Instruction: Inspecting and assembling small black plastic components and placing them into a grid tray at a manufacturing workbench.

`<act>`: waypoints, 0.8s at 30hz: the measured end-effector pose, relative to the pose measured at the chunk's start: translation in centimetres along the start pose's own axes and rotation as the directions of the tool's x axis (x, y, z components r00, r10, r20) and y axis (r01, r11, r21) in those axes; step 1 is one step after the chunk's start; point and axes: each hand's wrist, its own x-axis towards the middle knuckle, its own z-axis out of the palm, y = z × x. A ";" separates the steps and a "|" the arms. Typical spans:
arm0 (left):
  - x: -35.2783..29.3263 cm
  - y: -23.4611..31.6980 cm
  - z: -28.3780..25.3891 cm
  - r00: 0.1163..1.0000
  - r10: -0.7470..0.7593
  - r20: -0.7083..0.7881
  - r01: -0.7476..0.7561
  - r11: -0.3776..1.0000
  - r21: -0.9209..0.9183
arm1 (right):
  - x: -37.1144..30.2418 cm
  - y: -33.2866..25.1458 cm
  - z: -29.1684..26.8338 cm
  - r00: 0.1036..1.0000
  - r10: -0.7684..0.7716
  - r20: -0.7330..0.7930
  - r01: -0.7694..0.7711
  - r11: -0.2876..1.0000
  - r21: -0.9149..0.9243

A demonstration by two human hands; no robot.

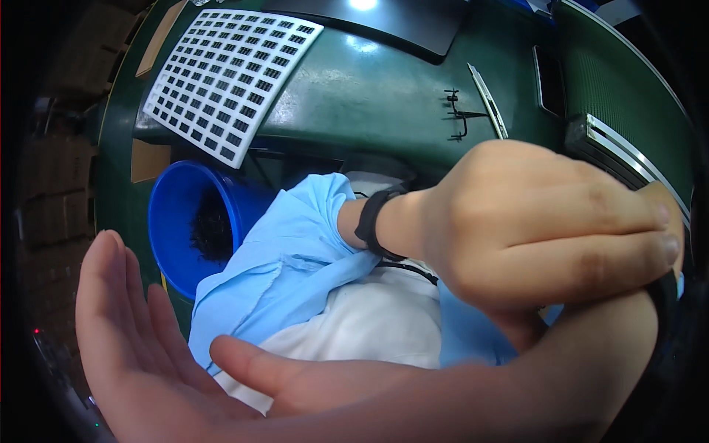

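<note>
My left hand (pixel 561 221) reaches across to the right, its back toward me and a dark wristband (pixel 377 221) on its wrist. Its fingers are closed beside my upper right forearm, near a dark band (pixel 665 310) there; whatever they grip is hidden. From the right, my right forearm crosses low in front of me. At the lower left my right hand (pixel 162 354) is open, palm up, fingers raised and thumb apart, holding nothing. A light blue sleeve (pixel 295 251) is pushed up on my left arm.
On the green table (pixel 332 96) lie a white tray (pixel 229 81) of small black parts, a black flat panel (pixel 384 22), a utility knife (pixel 487 100), a thin black part (pixel 461 114) and a phone (pixel 549 80). A ribbed green belt (pixel 628 81) runs at right. A blue bin (pixel 166 229) holds black scraps.
</note>
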 end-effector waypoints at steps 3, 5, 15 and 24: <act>1.7 1.3 -4.8 0.981 -0.151 -0.123 0.194 0.817 0.543 | -0.3 0.0 -0.3 0.999 0.012 0.044 -0.012 1.000 0.006; 2.3 2.4 -8.0 0.951 -0.227 -0.211 0.305 0.564 0.767 | -0.8 0.4 -0.7 0.995 0.065 0.076 -0.062 0.997 -0.034; 6.8 4.8 -6.0 0.644 -0.586 -0.491 0.729 0.276 0.626 | -3.9 1.5 -3.1 0.957 0.239 0.162 -0.216 0.965 -0.148; 6.6 7.2 -2.4 0.545 -0.681 -0.489 0.787 0.214 0.579 | -5.2 2.3 -2.8 0.946 0.256 0.198 -0.235 0.964 -0.122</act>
